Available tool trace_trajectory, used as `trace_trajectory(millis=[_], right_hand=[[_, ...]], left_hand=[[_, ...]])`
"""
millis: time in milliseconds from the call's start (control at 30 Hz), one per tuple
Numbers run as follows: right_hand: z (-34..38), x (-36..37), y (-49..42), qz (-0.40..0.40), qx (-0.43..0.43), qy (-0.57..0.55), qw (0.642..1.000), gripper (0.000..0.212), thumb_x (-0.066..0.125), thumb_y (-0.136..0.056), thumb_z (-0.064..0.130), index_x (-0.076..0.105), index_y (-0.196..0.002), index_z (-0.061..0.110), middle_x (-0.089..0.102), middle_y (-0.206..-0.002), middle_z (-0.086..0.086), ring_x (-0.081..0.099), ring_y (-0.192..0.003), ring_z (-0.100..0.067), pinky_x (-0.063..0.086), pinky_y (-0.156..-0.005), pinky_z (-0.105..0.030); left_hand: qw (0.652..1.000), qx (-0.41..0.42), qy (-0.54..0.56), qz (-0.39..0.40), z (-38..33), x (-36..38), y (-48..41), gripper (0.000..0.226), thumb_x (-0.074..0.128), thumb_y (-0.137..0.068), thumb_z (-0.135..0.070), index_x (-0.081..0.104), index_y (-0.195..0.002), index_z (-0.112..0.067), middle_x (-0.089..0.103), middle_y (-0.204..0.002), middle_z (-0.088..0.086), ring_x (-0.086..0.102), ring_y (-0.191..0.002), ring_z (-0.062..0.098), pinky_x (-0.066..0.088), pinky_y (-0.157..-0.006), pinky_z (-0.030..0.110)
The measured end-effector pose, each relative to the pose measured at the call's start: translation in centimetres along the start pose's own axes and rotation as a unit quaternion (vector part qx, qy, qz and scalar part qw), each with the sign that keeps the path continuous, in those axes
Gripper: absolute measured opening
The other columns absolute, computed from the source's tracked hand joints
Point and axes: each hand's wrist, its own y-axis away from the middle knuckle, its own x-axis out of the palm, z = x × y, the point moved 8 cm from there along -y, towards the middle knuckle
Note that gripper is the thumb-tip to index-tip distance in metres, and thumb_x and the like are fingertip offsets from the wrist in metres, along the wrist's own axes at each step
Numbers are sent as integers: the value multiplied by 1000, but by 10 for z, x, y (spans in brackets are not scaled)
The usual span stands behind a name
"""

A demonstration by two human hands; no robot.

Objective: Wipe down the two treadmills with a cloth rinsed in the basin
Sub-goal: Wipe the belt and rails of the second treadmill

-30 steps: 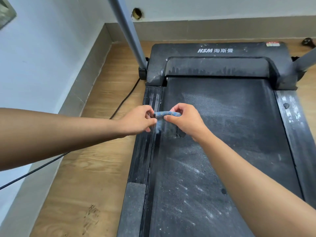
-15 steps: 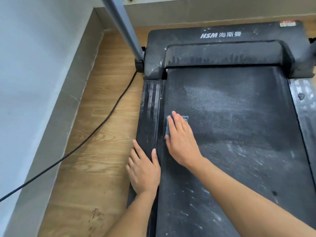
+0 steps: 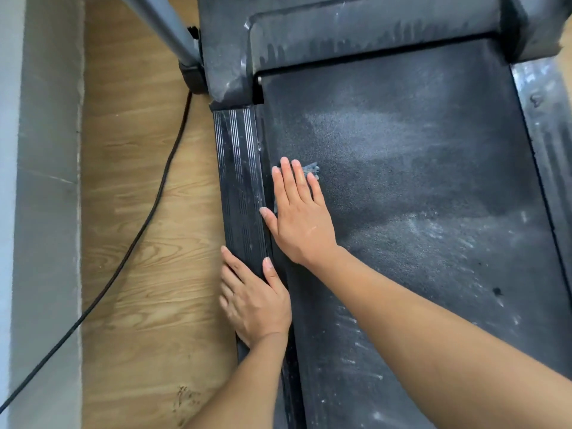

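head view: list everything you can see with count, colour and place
treadmill belt: one, black with pale dust, centre and right
side rails: two, black, one along each side of the belt
motor cover: one, dark grey, top of view
upright post: one, grey, top left
cable: one, black, on the floor at left
floor: one, wood-brown, beside the left side rail
skirting: one, grey, far left
cloth: one, blue-grey, on the belt under the right hand's fingers
left hand: one, flat on the left side rail
right hand: one, flat on the cloth, pressing it to the belt
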Motion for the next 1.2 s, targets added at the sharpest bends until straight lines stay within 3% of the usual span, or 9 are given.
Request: trace_trajectory(millis=[133, 333, 467, 600, 733, 933, 1000, 1100, 1200], right_hand=[[3, 0, 28, 18, -10, -8, 1000, 75, 29, -110, 51, 8, -167, 7, 1, -176, -10, -4, -163, -24, 9, -131, -46], [13, 8, 173, 92, -20, -13, 995, 75, 37, -109, 39, 1, -167, 9, -7, -176, -8, -8, -162, -23, 10, -131, -46], [15, 12, 173, 87, 4, -26, 996, 70, 33, -109, 38, 6, -167, 8, -6, -175, -11, -8, -162, -25, 11, -130, -47], [10, -3, 135, 64, -9, -60, 996, 62, 28, -107, 38, 29, -164, 12, 17, -174, -7, 12, -162, -23, 18, -128, -45], [-12, -43, 115, 35, 12, -165, 986, 58, 27, -101, 40, 54, -148, 20, 61, -144, 2, 51, -133, -24, 42, -109, -47], [-21, -39, 110, 103, 15, -202, 974, 57, 42, -92, 4, 54, -143, 26, 64, -130, 2, 55, -112, -29, 47, -97, -51], [-20, -40, 102, 110, 23, -162, 980, 48, 59, -99, 13, 52, -144, 28, 62, -129, 5, 53, -115, -27, 45, -99, -48], [-18, -38, 95, 130, 34, -112, 985, 29, 74, -95, 36, 64, -121, 28, 56, -112, 6, 50, -111, -23, 45, -99, -43], [-23, -50, 92, 114, 49, -218, 968, 17, 81, -86, 26, 66, -91, 26, 53, -99, 8, 56, -99, -17, 50, -87, -36]], left_hand=[[1000, 2, 11, 1, 2, 1, 0, 77, 36, -105, -50, 22, -164, -3, 52, -135, 21, 53, -109, 39, 44, -88, 52], [999, 2, 35, 23, 2, 4, -4, 70, 34, -106, -40, 22, -164, -4, 53, -133, 21, 54, -107, 41, 39, -88, 50], [999, 13, 37, 19, 3, 6, -4, 69, 40, -107, -38, 22, -164, -6, 53, -133, 18, 53, -109, 38, 40, -89, 50], [999, 21, 50, 0, 4, 5, -6, 68, 38, -106, -41, 27, -163, -5, 56, -133, 18, 56, -107, 39, 41, -87, 50], [998, 27, 48, -23, 5, 2, -5, 68, 35, -105, -42, 28, -162, -5, 56, -131, 17, 58, -103, 39, 43, -85, 50], [998, 30, 37, -44, 7, -1, -2, 68, 34, -106, -42, 30, -161, -3, 56, -132, 19, 60, -106, 40, 45, -86, 51], [998, 32, 35, -45, 5, -2, -1, 66, 36, -107, -41, 30, -161, -3, 56, -131, 19, 60, -106, 40, 46, -85, 51], [999, 39, 15, -31, 2, -4, 0, 68, 41, -107, -41, 29, -161, 0, 57, -126, 19, 61, -102, 39, 47, -82, 50], [998, 64, -5, -23, 3, -5, -1, 72, 42, -107, -44, 29, -160, 2, 57, -122, 20, 63, -97, 39, 50, -75, 48]])
